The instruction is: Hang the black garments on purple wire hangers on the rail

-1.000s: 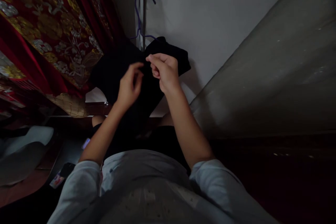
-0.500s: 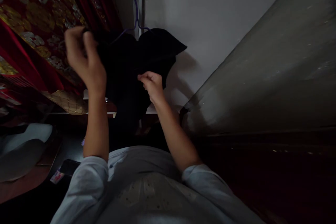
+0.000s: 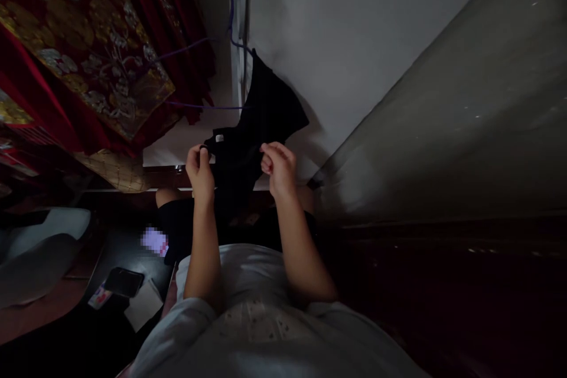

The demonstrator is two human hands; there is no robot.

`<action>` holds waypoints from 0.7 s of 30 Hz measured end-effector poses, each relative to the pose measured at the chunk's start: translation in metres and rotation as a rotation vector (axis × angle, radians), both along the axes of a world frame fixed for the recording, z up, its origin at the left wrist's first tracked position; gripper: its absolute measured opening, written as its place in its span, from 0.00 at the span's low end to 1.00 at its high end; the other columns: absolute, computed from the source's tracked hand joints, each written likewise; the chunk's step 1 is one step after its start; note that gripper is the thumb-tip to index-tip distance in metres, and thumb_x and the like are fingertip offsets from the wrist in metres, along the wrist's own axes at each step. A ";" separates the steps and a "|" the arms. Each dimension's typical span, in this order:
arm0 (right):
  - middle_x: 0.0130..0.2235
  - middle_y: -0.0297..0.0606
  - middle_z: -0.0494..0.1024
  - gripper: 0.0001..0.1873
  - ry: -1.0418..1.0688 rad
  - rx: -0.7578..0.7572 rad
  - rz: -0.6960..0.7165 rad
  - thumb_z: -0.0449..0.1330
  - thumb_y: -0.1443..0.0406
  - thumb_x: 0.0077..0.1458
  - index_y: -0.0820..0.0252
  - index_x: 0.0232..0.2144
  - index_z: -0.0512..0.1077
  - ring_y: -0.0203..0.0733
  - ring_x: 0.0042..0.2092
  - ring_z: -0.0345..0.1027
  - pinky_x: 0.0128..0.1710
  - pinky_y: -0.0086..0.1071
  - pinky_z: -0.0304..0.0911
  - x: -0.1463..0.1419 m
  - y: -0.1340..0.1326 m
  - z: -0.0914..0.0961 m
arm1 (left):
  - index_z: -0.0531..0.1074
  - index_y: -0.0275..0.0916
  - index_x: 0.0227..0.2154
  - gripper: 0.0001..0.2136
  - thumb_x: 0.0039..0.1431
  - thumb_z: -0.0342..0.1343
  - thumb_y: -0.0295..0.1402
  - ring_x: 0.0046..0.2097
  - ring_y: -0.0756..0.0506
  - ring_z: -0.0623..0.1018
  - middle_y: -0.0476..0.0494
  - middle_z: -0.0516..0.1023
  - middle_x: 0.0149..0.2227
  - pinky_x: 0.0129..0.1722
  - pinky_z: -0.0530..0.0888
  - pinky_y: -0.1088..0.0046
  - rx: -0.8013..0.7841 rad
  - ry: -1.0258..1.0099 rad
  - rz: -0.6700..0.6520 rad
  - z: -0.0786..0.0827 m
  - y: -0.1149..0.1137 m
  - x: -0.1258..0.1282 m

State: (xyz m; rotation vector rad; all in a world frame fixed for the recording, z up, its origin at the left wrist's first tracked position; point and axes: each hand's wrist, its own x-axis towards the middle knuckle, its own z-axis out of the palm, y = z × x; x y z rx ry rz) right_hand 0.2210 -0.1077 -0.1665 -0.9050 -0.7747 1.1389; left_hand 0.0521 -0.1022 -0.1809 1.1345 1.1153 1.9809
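A black shirt (image 3: 274,100) hangs by one shoulder from a purple wire hanger (image 3: 233,12); its other shoulder is off the wire, and the hanger's left arm shows bare. A small white label (image 3: 219,138) is visible on the cloth. My left hand (image 3: 201,174) is closed on the shirt's left edge, just below the label. Thumb and fingers of my right hand (image 3: 280,166) pinch the dark cloth lower on the right side. Folds between the hands are too dark to make out.
Red curtains with gold and silver patterns (image 3: 88,41) hang at the left. A pale wall (image 3: 354,23) stands behind, with a grey sloping surface (image 3: 443,130) at the right. Lower left, a dark table (image 3: 110,242) holds a black phone-like object (image 3: 124,282) and papers (image 3: 144,305).
My left hand has come down and right, drawing the shirt's left shoulder off the hanger. My right hand has shifted slightly right and down. The hanger's left arm is now uncovered.
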 end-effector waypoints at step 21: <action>0.28 0.33 0.73 0.09 -0.556 0.298 0.364 0.58 0.61 0.54 0.59 0.26 0.72 0.39 0.32 0.67 0.33 0.31 0.64 0.009 0.009 0.025 | 0.74 0.42 0.48 0.31 0.72 0.34 0.60 0.51 0.41 0.79 0.38 0.77 0.48 0.53 0.77 0.61 0.065 0.604 -0.533 0.028 0.001 0.014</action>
